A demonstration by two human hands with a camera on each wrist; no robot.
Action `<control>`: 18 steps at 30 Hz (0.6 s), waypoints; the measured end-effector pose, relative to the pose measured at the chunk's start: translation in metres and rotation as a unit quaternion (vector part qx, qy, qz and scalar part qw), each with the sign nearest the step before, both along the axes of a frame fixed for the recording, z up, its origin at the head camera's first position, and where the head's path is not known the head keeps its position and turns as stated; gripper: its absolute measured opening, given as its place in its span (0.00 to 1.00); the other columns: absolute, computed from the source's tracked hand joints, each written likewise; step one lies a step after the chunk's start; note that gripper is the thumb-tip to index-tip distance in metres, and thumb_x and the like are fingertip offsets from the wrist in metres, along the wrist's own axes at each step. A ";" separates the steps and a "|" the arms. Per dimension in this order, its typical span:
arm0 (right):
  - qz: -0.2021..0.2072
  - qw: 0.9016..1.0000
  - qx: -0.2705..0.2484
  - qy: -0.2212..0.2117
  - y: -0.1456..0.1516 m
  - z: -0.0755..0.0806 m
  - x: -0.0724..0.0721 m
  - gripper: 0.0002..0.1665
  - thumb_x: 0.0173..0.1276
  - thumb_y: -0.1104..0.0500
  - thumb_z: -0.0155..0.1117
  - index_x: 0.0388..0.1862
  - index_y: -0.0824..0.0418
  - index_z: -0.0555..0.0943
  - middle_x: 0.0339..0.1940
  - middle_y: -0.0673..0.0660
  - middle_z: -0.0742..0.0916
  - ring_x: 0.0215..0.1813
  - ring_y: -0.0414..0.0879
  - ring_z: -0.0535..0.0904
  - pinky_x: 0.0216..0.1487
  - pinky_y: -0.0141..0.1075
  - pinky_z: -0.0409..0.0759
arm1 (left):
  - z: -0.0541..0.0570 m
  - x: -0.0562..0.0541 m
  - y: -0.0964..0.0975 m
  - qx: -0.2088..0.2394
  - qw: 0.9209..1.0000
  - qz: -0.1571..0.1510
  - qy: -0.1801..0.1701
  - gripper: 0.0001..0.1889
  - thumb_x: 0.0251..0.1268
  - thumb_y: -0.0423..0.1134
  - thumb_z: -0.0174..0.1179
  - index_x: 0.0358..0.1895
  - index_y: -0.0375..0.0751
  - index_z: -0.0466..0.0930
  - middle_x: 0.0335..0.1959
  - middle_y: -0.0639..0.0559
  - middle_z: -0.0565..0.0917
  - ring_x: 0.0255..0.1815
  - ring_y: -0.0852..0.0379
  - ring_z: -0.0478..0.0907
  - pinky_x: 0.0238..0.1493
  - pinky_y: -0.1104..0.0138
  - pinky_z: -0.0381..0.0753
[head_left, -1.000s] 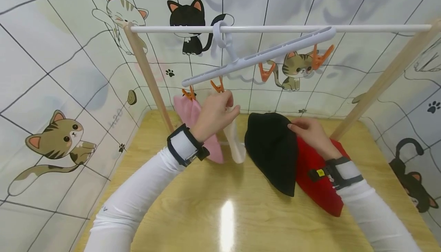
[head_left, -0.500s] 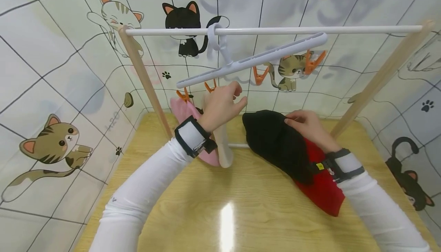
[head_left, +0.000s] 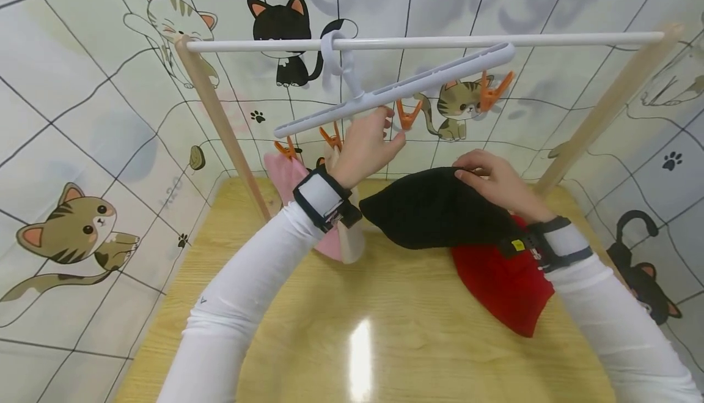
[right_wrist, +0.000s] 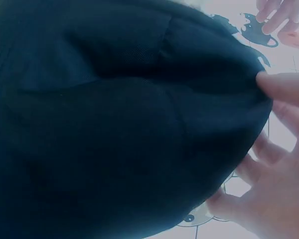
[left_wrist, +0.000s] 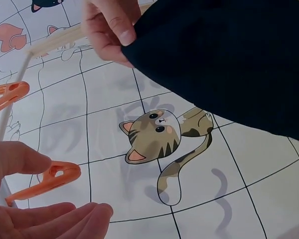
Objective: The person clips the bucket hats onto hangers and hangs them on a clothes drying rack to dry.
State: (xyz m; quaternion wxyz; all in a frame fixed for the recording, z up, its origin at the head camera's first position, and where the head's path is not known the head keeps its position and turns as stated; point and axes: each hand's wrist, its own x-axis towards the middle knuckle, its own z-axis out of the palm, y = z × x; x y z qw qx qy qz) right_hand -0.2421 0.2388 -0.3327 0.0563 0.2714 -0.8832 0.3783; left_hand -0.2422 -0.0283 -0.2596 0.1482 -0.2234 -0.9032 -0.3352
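Observation:
My right hand [head_left: 497, 184] pinches the edge of a black bucket hat [head_left: 434, 210], holding it up over the table. In the right wrist view, the hat's dark cloth [right_wrist: 129, 124] hangs from the thumb and fingers. My left hand [head_left: 367, 146] is just below the pale hanger [head_left: 429, 82], left of an orange clip [head_left: 408, 114]. The left wrist view has this hand's thumb and fingers spread apart around an orange clip [left_wrist: 52, 179], not visibly squeezing it. A red cloth piece [head_left: 500, 290] lies on the table, partly behind the black hat.
The hanger hangs tilted from a white rod [head_left: 495, 41] between wooden posts [head_left: 610, 106]. Pink cloth [head_left: 283, 177] and a cream sock-like piece [head_left: 353, 244] hang from clips at its left end. Another orange clip [head_left: 495, 91] hangs at the right end. A cat-patterned wall stands behind.
My left hand has moved right and up, from the cream piece toward the middle clip. My right hand has raised the black hat and swung it left, uncovering more of the red cloth.

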 end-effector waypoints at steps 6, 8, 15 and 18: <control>0.048 0.999 0.011 0.008 -0.001 0.008 -0.005 0.13 0.71 0.67 0.56 0.53 0.67 0.78 0.49 0.61 0.82 0.50 0.52 0.74 0.52 0.24 0.68 | 0.000 -0.003 0.006 0.009 1.000 -0.003 0.002 0.22 0.65 0.37 0.59 0.59 0.31 0.70 0.43 0.42 0.82 0.37 0.52 0.78 0.33 0.67 0.74; 0.055 0.998 0.009 0.015 -0.002 0.009 -0.007 0.13 0.71 0.68 0.56 0.53 0.66 0.77 0.48 0.61 0.82 0.48 0.50 0.74 0.52 0.24 0.68 | 0.000 -0.003 0.008 0.017 1.000 -0.007 -0.001 0.23 0.65 0.37 0.59 0.60 0.31 0.69 0.44 0.42 0.82 0.39 0.51 0.80 0.36 0.68 0.76; 0.056 0.998 -0.004 0.025 -0.011 0.012 -0.015 0.14 0.69 0.68 0.58 0.53 0.66 0.77 0.48 0.60 0.82 0.48 0.51 0.74 0.52 0.31 0.70 | -0.002 0.001 0.016 0.056 0.998 -0.001 -0.009 0.19 0.66 0.38 0.59 0.56 0.34 0.71 0.44 0.45 0.84 0.42 0.53 0.82 0.42 0.69 0.78; 0.060 0.998 -0.017 0.026 -0.015 0.015 -0.018 0.15 0.69 0.68 0.58 0.54 0.66 0.78 0.48 0.61 0.82 0.48 0.50 0.73 0.52 0.30 0.70 | -0.002 0.005 0.019 0.066 0.998 0.010 0.005 0.14 0.66 0.40 0.60 0.49 0.35 0.75 0.40 0.47 0.85 0.39 0.55 0.82 0.38 0.70 0.77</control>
